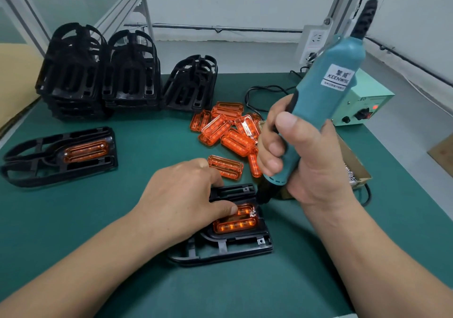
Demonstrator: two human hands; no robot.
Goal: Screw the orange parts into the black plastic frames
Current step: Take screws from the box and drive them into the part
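Observation:
A black plastic frame (232, 246) lies on the green mat near the middle, with an orange part (236, 225) seated in it. My left hand (181, 195) rests on the frame's left side, fingers straight, thumb tip pressing the orange part. My right hand (301, 160) grips a teal electric screwdriver (328, 77), held tilted, its black nose down at the orange part's upper right corner, where a small screw (252, 211) shows. Another frame (58, 156) with an orange part fitted lies at the left.
Three stacks of black frames (127, 72) stand at the back left. Several loose orange parts (228, 129) lie behind my hands. A cardboard box of screws (355, 170) sits at the right, and a pale green power unit (362, 102) with cables behind it.

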